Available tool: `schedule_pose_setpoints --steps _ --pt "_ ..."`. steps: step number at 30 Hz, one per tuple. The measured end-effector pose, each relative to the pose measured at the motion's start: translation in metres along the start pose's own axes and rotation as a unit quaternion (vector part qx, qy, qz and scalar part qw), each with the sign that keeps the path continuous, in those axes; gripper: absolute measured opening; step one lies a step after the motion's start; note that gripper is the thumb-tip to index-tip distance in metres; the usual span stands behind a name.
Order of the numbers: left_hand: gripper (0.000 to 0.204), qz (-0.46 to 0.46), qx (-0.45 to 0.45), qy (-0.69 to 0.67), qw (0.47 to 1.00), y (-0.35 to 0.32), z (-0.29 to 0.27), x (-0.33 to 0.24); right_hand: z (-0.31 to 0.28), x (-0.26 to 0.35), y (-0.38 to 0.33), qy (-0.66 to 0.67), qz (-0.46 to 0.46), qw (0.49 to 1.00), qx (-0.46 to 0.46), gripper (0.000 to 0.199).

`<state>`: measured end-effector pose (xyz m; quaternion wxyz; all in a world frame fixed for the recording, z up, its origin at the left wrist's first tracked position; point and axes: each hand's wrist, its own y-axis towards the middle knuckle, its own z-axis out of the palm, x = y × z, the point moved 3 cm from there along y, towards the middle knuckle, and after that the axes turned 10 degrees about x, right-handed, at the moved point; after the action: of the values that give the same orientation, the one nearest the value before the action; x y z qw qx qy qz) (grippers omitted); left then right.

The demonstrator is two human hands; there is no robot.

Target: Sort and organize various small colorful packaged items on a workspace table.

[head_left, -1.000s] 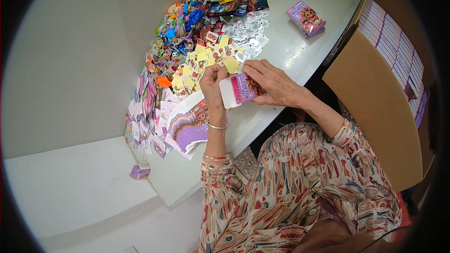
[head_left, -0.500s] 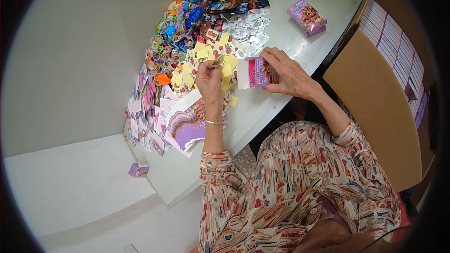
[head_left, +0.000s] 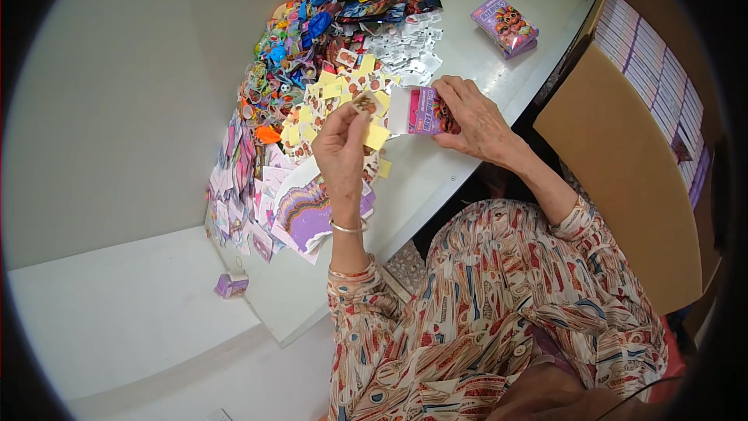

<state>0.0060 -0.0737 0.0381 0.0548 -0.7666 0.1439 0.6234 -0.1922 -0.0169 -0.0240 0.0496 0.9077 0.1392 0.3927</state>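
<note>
My left hand (head_left: 343,140) pinches a small printed card (head_left: 365,103) with a picture on it, just above a pile of yellow and white cards (head_left: 312,113). To its right, my right hand (head_left: 477,121) grips a small purple box (head_left: 433,111) lying on its side. The box's white flap stands open toward the left hand, and something pink shows at its mouth. Below the left wrist lie purple printed sheets (head_left: 308,214) with torn-looking white edges.
Small colourful toys (head_left: 288,54) heap along the wall side. White packets (head_left: 409,51) and dark foil packs (head_left: 382,8) adjoin them. Two purple boxes (head_left: 506,23) are stacked at the far right. A cardboard carton (head_left: 623,179) full of boxes stands right; a small purple carton (head_left: 231,286) sits left.
My left hand has lifted off the pile, and the card in its fingers now shows clearly. The right hand still holds the open box in nearly the same place.
</note>
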Motion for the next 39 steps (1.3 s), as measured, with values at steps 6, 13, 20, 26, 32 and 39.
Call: schedule_pose_setpoints --steps 6,13,20,26,32,39 --pt "0.015 0.009 0.075 0.215 0.974 -0.008 0.013 -0.005 0.005 0.012 0.0 -0.029 0.016 0.999 -0.026 0.08" --pt "0.016 0.023 0.044 0.149 0.988 -0.006 0.01 -0.003 0.007 0.007 -0.003 -0.011 0.047 0.999 -0.006 0.079" --pt "0.009 0.088 0.037 0.278 0.956 -0.006 0.017 -0.012 0.01 0.012 -0.001 -0.019 0.036 0.999 -0.024 0.078" --pt "0.011 0.222 0.021 0.393 0.892 -0.008 0.039 -0.02 0.013 0.023 -0.001 -0.058 0.03 0.998 -0.016 0.077" --pt "0.02 0.052 0.17 0.265 0.948 -0.003 0.025 -0.006 0.013 0.02 -0.002 -0.049 0.037 0.998 -0.028 0.075" --pt "0.036 -0.073 0.243 0.114 0.96 -0.015 0.029 -0.011 0.013 0.017 -0.002 -0.04 0.061 0.997 -0.023 0.073"
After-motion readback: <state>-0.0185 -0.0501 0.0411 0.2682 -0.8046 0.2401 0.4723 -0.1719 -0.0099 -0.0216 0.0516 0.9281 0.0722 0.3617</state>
